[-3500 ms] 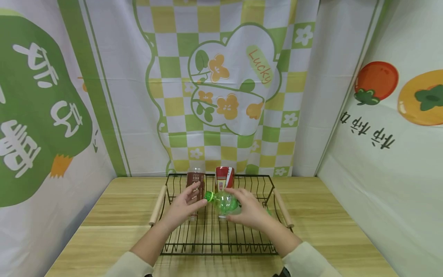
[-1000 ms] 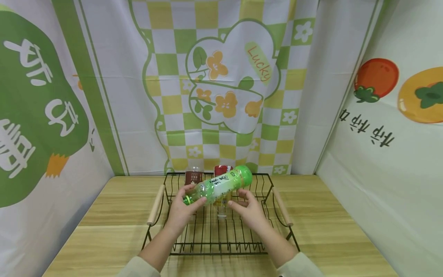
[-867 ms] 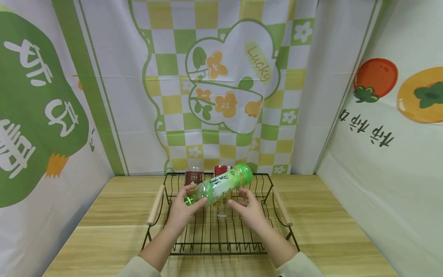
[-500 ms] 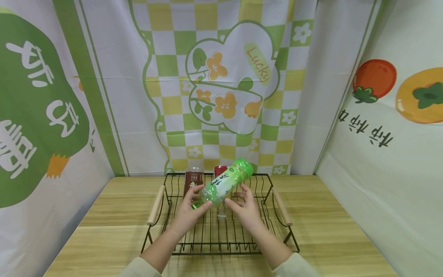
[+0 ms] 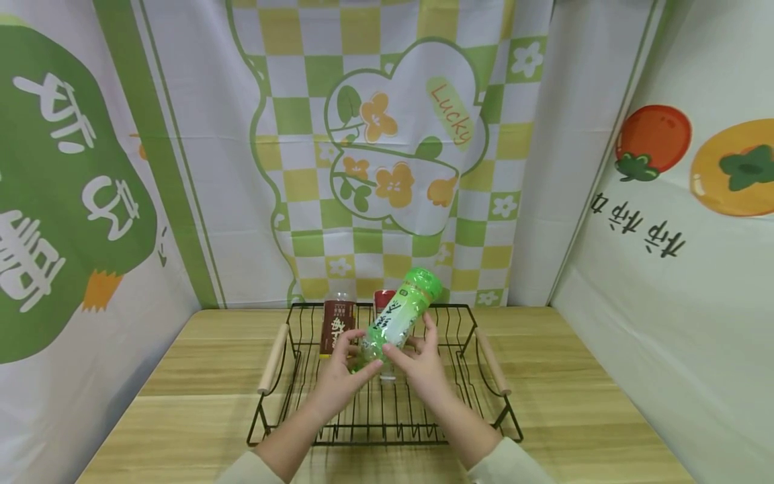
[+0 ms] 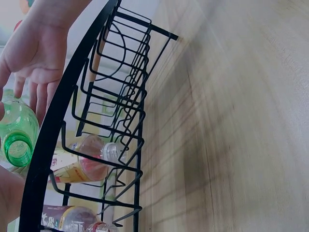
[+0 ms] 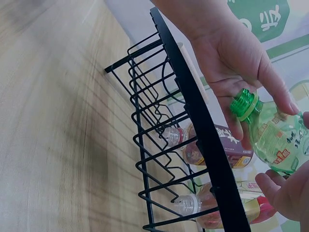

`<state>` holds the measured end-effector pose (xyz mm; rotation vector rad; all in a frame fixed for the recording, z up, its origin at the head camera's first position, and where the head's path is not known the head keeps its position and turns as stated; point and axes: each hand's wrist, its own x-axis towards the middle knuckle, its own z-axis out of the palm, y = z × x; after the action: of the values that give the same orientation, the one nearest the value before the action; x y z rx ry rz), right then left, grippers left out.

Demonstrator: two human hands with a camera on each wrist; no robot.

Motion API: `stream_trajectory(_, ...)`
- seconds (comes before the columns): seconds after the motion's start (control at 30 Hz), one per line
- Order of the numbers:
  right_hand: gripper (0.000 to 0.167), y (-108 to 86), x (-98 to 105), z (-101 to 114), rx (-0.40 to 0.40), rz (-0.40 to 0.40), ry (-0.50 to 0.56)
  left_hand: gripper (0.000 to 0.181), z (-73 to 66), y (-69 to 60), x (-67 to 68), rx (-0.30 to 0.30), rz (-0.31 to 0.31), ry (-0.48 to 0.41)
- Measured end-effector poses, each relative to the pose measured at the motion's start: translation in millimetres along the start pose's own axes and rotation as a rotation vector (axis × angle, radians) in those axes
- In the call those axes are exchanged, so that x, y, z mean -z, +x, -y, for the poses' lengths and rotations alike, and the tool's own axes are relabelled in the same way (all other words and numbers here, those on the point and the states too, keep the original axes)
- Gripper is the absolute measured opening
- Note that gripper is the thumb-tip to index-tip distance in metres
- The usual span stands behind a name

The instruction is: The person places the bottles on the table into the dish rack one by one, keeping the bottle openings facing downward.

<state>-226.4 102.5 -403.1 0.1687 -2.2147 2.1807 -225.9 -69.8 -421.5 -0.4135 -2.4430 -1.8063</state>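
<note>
A clear green plastic bottle (image 5: 402,310) with a white and green label is held over the rack, tilted, its base up to the right and its green neck end (image 7: 245,105) down to the left. My left hand (image 5: 341,380) holds it near the neck, the thumb on its shoulder and fingers behind. My right hand (image 5: 426,370) grips its body from the right, thumb in front. Behind it in the black wire rack (image 5: 387,425) lie a brown-labelled bottle (image 5: 337,326) and a red-labelled bottle (image 5: 383,298), the latter partly covered by the green one.
The rack has a wooden handle (image 5: 275,358) on the left and another wooden handle (image 5: 492,359) on the right. It stands on a wood-grain table (image 5: 580,403). A checked cloth (image 5: 387,262) hangs just behind the rack, with printed sheets at both sides.
The green bottle has gone from low over the rack to a raised, steeper tilt, base upward. My left hand has shifted right along with the neck; my right hand has closed in on the body.
</note>
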Motion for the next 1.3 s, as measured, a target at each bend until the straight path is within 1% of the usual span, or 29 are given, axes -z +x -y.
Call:
stream_trajectory(0.1, 0.106, 0.2, -1, 1, -0.003, 0.004, 0.019, 0.059, 0.5, -0.5, -2.1, -0.017, -0.003, -0.009)
stream_trajectory(0.2, 0.106, 0.8, 0, 1, -0.008, 0.008, 0.028, 0.059, 0.6, -1.2, -2.7, -0.014, 0.002, -0.021)
stream_trajectory(0.23, 0.105, 1.1, 0, 1, -0.009, 0.009, 0.029, 0.060, 0.1, -1.7, -2.5, -0.013, 0.014, -0.035)
stream_trajectory(0.4, 0.101, 5.6, 8, 2, 0.006, -0.001, 0.012, 0.066, -0.9, -3.5, 1.9, -0.018, 0.095, -0.028)
stream_trajectory(0.47, 0.099, 9.0, 14, 3, 0.011, -0.009, 0.003, 0.068, -1.3, -3.8, 6.9, -0.017, 0.100, 0.000)
stream_trajectory(0.53, 0.097, 13.4, 20, 4, 0.005, -0.013, 0.002, 0.070, -0.8, -3.0, 14.0, 0.002, 0.081, 0.004)
stream_trajectory(0.6, 0.095, 18.3, 27, 5, 0.000, -0.023, -0.011, 0.070, -0.1, -1.9, 23.5, 0.025, 0.044, 0.014)
stream_trajectory(0.7, 0.093, 25.8, 38, 6, -0.019, -0.038, -0.037, 0.070, 1.8, 0.4, 40.7, 0.067, -0.018, 0.041)
stream_trajectory(0.83, 0.094, 34.3, 52, 5, -0.036, -0.066, -0.085, 0.068, 6.1, 3.4, 65.7, 0.120, -0.070, 0.086)
stream_trajectory(0.93, 0.095, 39.6, 60, 3, -0.051, -0.082, -0.101, 0.069, 12.5, 4.4, 83.1, 0.151, -0.083, 0.112)
stream_trajectory(1.07, 0.097, 44.5, 67, 1, -0.074, -0.094, -0.145, 0.071, 22.7, 3.3, 101.8, 0.216, -0.094, 0.171)
stream_trajectory(1.2, 0.098, 47.5, 73, -1, -0.092, -0.105, -0.226, 0.073, 33.2, 2.3, 114.1, 0.286, -0.103, 0.235)
stream_trajectory(1.3, 0.097, 49.5, 77, -3, -0.108, -0.106, -0.254, 0.073, 42.2, 2.5, 119.9, 0.329, -0.095, 0.240)
